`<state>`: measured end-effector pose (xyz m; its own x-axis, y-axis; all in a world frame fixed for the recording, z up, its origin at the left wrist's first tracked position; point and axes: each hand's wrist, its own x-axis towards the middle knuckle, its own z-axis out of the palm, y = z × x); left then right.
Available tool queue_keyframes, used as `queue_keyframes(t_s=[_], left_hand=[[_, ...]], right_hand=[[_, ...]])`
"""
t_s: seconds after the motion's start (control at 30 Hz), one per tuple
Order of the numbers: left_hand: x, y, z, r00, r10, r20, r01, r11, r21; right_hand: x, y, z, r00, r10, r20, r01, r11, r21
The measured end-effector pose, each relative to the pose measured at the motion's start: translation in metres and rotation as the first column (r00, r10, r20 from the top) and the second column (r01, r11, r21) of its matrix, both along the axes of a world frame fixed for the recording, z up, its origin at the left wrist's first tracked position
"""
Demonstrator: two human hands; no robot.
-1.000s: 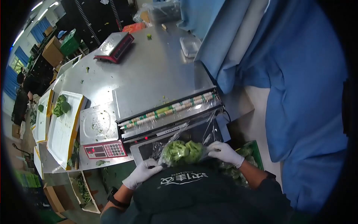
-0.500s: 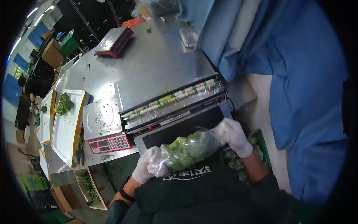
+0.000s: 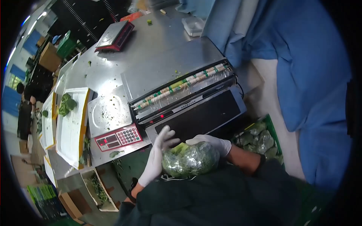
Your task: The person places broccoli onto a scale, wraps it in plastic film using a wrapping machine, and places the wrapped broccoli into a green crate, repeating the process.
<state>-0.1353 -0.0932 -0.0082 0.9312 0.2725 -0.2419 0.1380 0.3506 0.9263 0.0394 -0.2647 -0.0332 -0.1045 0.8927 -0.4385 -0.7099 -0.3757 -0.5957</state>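
A head of broccoli [image 3: 192,162] in shiny clear film sits close against the front of my dark shirt. My right hand [image 3: 211,144], in a white glove, curls over its far right side and grips it. At its left side my left hand [image 3: 155,158], also gloved, is upright with the fingers stretched out and apart, the palm edge by the film. Just beyond the hands stands a film wrapping machine [image 3: 151,120], with a film roll [image 3: 179,87] in its slot and a black plate [image 3: 205,115] along its near side.
A red-and-silver scale [image 3: 118,137] is left of the machine, beside white trays [image 3: 71,128] with broccoli pieces. A second scale [image 3: 115,35] and a clear plastic tray [image 3: 193,25] are farther back. To the right, a green crate [image 3: 272,130] holds several wrapped heads near a blue curtain [image 3: 316,86].
The film, earlier stretched between both fists, now lies snug around the broccoli. My left hand has let go and spread its fingers; my right hand has moved in onto the broccoli.
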Motion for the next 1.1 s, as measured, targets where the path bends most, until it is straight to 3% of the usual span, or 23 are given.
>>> queue_keyframes(t_s=[0.07,0.1,0.13,0.17,0.2,0.23,0.27,0.37,0.4,0.43,0.47,0.5,0.57,0.6,0.67,0.73,0.8,0.83,0.93,0.97,1.0,1.07,1.1], left_hand=[[-0.021,0.001,0.027,0.990,-0.143,-0.012,0.138,0.924,0.358],[-0.032,0.002,0.017,0.979,-0.097,0.179,0.030,0.939,0.343],[-0.041,0.009,0.006,0.976,-0.122,0.180,0.055,0.939,0.339],[-0.048,0.021,-0.005,0.985,-0.144,0.095,0.113,0.956,0.270],[-0.052,0.031,-0.014,0.985,-0.170,0.010,0.164,0.967,0.196],[-0.049,0.032,-0.021,0.984,-0.178,-0.001,0.174,0.962,0.208],[-0.047,0.033,-0.027,0.982,-0.186,-0.013,0.185,0.958,0.220],[-0.048,0.037,-0.054,0.984,-0.179,-0.024,0.163,0.938,-0.305],[-0.050,0.038,-0.060,0.976,-0.215,-0.022,0.198,0.929,-0.314],[-0.052,0.040,-0.064,0.968,-0.249,-0.028,0.179,0.764,-0.619],[-0.050,0.042,-0.068,0.959,-0.281,-0.024,0.170,0.645,-0.745],[-0.049,0.043,-0.073,0.949,-0.313,-0.028,0.144,0.513,-0.846],[-0.040,0.042,-0.081,0.941,-0.338,-0.008,0.046,0.152,-0.987],[-0.036,0.038,-0.079,0.938,-0.346,-0.028,0.001,0.083,-0.997],[-0.027,0.028,-0.067,0.928,-0.364,-0.073,-0.099,-0.054,-0.994],[-0.024,0.012,-0.076,0.958,-0.281,-0.049,0.056,0.353,-0.934],[-0.020,-0.011,-0.077,0.959,-0.283,-0.003,0.230,0.783,-0.578],[-0.018,-0.019,-0.078,0.973,-0.229,0.039,0.231,0.939,-0.256],[-0.004,-0.050,-0.068,0.997,-0.046,0.058,0.068,0.880,-0.470],[0.001,-0.063,-0.069,0.977,-0.101,0.190,0.080,0.990,0.116],[0.006,-0.081,-0.069,0.978,-0.095,0.184,0.081,0.993,0.086],[0.015,-0.105,-0.086,0.945,-0.156,0.287,0.152,0.988,0.036],[0.021,-0.116,-0.106,0.938,-0.217,0.270,0.132,0.944,0.301]], right_hand=[[-0.013,0.007,-0.007,0.998,-0.037,0.046,0.038,0.999,-0.007],[-0.021,0.011,-0.009,0.996,-0.043,0.084,0.044,0.999,-0.011],[-0.027,0.016,-0.006,0.994,-0.069,0.085,0.071,0.997,-0.016],[-0.028,0.024,-0.003,0.896,-0.141,0.420,0.095,0.987,0.129],[-0.033,0.031,0.000,0.682,-0.232,0.694,0.064,0.964,0.259],[-0.053,0.042,-0.006,0.851,-0.487,0.198,0.448,0.868,0.213],[-0.065,0.050,-0.006,0.786,-0.587,0.195,0.519,0.797,0.310],[-0.098,0.073,-0.005,0.793,-0.537,-0.287,0.602,0.762,0.238],[-0.098,0.079,-0.025,0.779,-0.539,-0.319,0.622,0.728,0.289],[-0.096,0.077,-0.042,0.728,-0.621,-0.290,0.683,0.691,0.237],[-0.094,0.076,-0.042,0.672,-0.694,-0.258,0.740,0.646,0.190],[-0.092,0.076,-0.039,0.572,-0.714,0.404,0.665,0.692,0.281],[-0.083,0.062,-0.042,0.408,-0.816,0.409,0.803,0.534,0.265],[-0.081,0.044,-0.036,0.408,-0.902,0.140,0.889,0.427,0.165],[-0.092,0.021,0.004,0.142,-0.954,0.263,0.941,0.213,0.263],[-0.108,0.009,0.011,0.108,-0.909,0.402,0.866,0.285,0.411],[-0.139,0.037,0.001,-0.024,-0.806,0.591,0.779,0.355,0.516],[-0.139,0.032,-0.011,-0.053,-0.845,0.532,0.785,0.294,0.545],[-0.126,-0.003,-0.018,0.087,-0.943,0.322,0.871,0.229,0.434],[-0.127,-0.017,-0.019,0.078,-0.959,0.271,0.909,0.180,0.377],[-0.128,-0.038,-0.025,0.031,-0.962,0.270,0.918,0.134,0.373],[-0.131,-0.078,-0.041,0.117,-0.992,-0.053,0.958,0.099,0.268],[-0.134,-0.097,-0.047,0.124,-0.977,-0.176,0.975,0.087,0.204]])
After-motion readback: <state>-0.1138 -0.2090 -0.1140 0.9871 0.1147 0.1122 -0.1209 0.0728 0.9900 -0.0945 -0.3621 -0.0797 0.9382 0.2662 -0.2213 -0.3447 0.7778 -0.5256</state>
